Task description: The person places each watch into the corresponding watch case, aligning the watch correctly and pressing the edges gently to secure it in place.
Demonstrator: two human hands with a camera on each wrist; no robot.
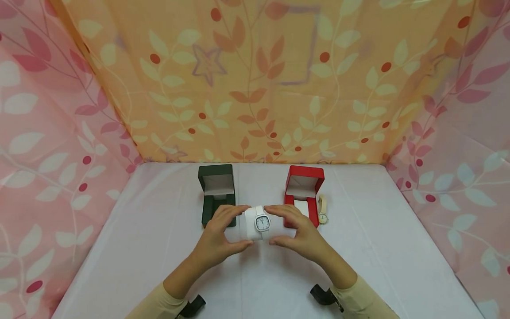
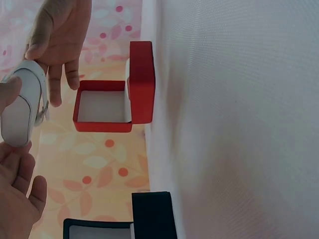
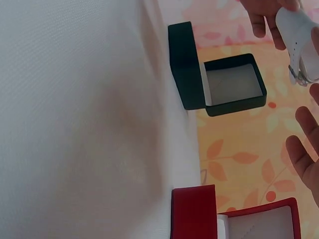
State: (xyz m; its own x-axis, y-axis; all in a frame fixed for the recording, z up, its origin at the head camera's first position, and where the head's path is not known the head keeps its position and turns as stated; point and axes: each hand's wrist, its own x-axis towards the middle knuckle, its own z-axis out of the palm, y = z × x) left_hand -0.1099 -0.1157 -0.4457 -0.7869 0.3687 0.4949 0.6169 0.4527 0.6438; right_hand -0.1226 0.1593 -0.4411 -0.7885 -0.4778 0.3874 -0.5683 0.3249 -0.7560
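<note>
A white watch [image 1: 262, 223] with a square face is strapped around a white cushion [image 1: 250, 223], held up above the table in the head view. My left hand [image 1: 217, 235] grips the cushion's left end between thumb and fingers. At its right end my right hand [image 1: 304, 235] pinches it, thumb below and index finger above in the head view. The strap's buckle [image 3: 300, 76] shows in the right wrist view. Behind the hands stand an open dark green watch box [image 1: 217, 180] on the left and an open red watch box [image 1: 304, 180] on the right, holding a white cushion [image 1: 301, 206].
A cream-strapped watch [image 1: 322, 212] lies against the red box's right side. A white cloth [image 1: 167, 248] covers the table. Floral curtains, orange at the back [image 1: 247, 97] and pink at the sides [image 1: 52, 177], enclose it.
</note>
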